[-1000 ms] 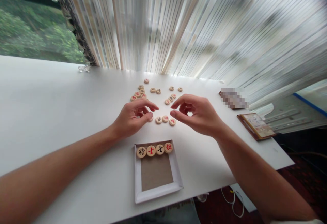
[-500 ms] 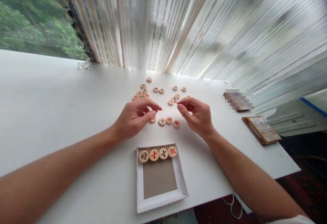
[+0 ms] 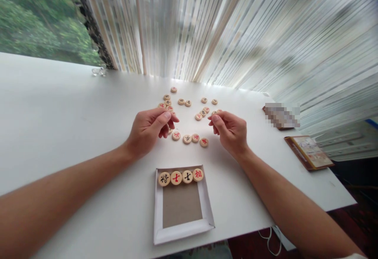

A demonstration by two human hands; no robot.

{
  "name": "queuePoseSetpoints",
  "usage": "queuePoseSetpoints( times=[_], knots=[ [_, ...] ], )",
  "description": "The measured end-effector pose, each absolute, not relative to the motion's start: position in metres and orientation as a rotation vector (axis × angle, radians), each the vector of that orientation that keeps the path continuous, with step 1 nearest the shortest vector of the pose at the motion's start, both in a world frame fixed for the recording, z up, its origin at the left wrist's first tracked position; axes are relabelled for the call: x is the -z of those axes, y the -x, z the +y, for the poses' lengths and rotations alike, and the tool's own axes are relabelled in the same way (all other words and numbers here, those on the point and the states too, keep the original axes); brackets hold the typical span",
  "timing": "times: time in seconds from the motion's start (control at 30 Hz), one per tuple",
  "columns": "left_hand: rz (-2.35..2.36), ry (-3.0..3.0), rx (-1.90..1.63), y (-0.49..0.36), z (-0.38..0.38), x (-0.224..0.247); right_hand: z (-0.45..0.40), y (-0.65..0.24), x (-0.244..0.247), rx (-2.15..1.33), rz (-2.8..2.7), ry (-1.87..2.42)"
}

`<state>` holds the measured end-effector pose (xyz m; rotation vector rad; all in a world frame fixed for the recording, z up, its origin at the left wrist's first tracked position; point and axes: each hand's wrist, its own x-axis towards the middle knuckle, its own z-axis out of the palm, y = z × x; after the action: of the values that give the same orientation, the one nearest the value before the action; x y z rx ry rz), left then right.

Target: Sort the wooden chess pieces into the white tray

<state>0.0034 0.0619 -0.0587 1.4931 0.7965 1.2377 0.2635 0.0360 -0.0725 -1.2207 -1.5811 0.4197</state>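
My left hand (image 3: 152, 131) hovers at the left of the scattered Chinese chess pieces, fingers curled and thumb laid against the index finger; no piece shows in it. My right hand (image 3: 232, 133) hangs at their right side, thumb and index finger together, likewise with no piece visible. Between the hands lie a red-marked piece (image 3: 176, 135), a black-marked piece (image 3: 187, 139) and more red ones (image 3: 204, 142). Nearer to me, a shallow white cardboard box (image 3: 158, 211) holds a top row of pieces, from a black one (image 3: 164, 179) to a red one (image 3: 198, 174). The hands partly cover some pieces.
Farther back on the white table (image 3: 73, 117), more pieces (image 3: 188, 103) are spread in loose groups. A striped curtain (image 3: 177, 26) borders the far edge. A brown booklet-like item (image 3: 308, 152) and a blurred-out item (image 3: 279, 117) lie on the right. Small clear glass ornaments (image 3: 99, 71) stand back left.
My left hand has drawn left and its fingers have curled in, uncovering a red-marked piece. My right hand's fingers have moved slightly right. The view has shifted a little; the box's row is the same.
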Motion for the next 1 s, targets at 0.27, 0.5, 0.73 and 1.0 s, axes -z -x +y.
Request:
queuePoseSetpoints(
  times=[0.27, 0.5, 0.73, 1.0],
  knots=[
    [0.798, -1.428, -1.251, -0.003, 0.062, 0.060, 0.036, -0.262, 0.072, -0.488, -1.553, 1.195],
    [0.791, -1.419, -1.244, 0.000, 0.065, 0.064, 0.042, -0.262, 0.072, -0.622, -1.375, 1.155],
    [0.769, -1.372, -1.242, 0.000, 0.063, 0.061, 0.046, -0.260, 0.068, -0.687, -1.191, 1.160],
    [0.760, -1.376, -1.263, -0.001, 0.065, 0.063, 0.043, -0.260, 0.070, -0.716, -1.266, 1.194]
  ],
)
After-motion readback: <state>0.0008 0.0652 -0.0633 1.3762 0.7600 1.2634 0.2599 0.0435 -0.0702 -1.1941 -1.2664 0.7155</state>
